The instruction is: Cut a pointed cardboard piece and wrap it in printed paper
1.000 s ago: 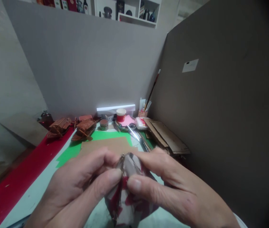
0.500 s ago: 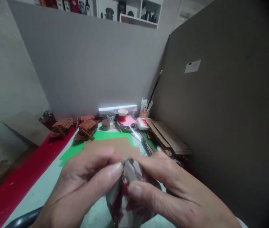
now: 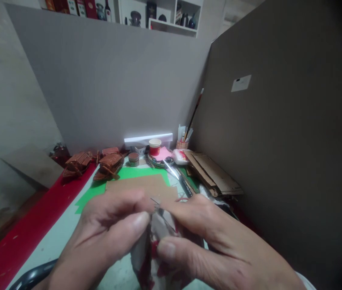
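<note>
A grey-white piece with dark red patches, papery and pointed at the top, stands upright between my hands. It looks like a small paper-covered model; its exact kind I cannot tell. My right hand grips it from the right, thumb pressed on its front and index finger along its upper edge. On the other side my left hand is curled in, thumb and index finger at the tip, the other fingers hidden. Thin dark wire-like strands stick out of the tip between the two index fingers.
Behind my hands lie brown cardboard and a green sheet. Brown model boats stand at the left. A red paper cup, a brush holder, a black-handled brush and stacked cardboard are further back.
My left thumb has drawn slightly down and left from the piece's tip. The thin strands there now show more plainly. The piece and my right hand have shifted slightly left and down.
</note>
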The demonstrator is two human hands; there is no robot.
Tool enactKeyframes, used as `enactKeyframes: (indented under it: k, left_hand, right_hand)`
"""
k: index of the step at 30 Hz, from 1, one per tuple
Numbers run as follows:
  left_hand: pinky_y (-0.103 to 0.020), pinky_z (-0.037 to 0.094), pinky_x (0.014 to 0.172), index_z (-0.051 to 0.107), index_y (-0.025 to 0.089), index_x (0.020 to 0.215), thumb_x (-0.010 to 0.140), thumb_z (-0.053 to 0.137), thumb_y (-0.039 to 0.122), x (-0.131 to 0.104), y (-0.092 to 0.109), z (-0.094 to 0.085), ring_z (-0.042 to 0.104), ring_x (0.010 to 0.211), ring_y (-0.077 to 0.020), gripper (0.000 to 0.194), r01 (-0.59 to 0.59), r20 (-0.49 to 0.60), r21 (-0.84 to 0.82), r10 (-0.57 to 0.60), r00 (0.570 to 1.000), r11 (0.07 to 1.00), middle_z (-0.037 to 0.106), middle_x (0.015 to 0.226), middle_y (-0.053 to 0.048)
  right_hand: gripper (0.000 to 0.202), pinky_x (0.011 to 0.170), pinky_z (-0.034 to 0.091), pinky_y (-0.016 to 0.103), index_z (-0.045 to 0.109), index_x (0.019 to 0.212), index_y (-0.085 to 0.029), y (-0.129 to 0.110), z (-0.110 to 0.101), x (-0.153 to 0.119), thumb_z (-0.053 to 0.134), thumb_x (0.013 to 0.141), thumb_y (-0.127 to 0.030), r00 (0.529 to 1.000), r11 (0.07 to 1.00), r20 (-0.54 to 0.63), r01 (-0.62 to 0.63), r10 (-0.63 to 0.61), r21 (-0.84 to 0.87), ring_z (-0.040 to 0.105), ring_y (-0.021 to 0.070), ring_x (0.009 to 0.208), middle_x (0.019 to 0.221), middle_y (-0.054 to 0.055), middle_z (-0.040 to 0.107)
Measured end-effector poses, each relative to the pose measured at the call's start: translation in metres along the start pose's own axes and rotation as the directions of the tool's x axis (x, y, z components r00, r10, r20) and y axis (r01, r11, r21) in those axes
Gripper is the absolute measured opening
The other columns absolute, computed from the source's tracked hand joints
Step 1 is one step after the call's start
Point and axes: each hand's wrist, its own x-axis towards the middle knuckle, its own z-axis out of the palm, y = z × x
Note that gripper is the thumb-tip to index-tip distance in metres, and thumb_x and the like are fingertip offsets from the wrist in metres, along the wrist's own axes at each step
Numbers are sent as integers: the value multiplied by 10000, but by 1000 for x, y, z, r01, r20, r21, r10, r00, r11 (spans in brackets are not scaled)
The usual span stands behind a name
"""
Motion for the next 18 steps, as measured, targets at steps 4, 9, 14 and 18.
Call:
enactKeyframes:
  k: [4,9,14,18]
  left_hand:
    - [-176,580,592,780,206,823,867,668,319,-4,2,1,712,583,-135,165,-1,-71,-38,-2,997,999,745,644,4]
    - [-192,541,445,749,250,639,798,719,463,3,5,6,677,459,-143,267,6,-142,182,20,990,983,690,517,22]
    - [-157,425,325,579,266,469,836,623,390,13,1,1,570,334,-102,390,-144,-163,583,289,943,800,606,386,64]
    - [-167,355,284,575,265,488,853,572,277,9,0,0,510,297,-99,366,-258,-55,699,411,910,667,566,379,67]
  right_hand:
    - [204,843,417,261,679,887,-168,2,0,0,513,990,-226,1000,1000,15,21,-21,2,627,116,733,818,-15,709]
    - [245,845,400,273,566,763,-181,2,-1,2,518,980,-284,997,994,-23,65,-67,-90,569,122,714,705,-26,638]
    - [277,764,410,246,455,713,-189,1,-4,4,498,976,-264,998,995,-6,57,-57,-78,521,106,653,631,-43,540]
    - [311,662,399,233,441,680,-178,1,-5,3,512,969,-265,998,993,41,43,-39,-112,511,89,594,635,-38,568]
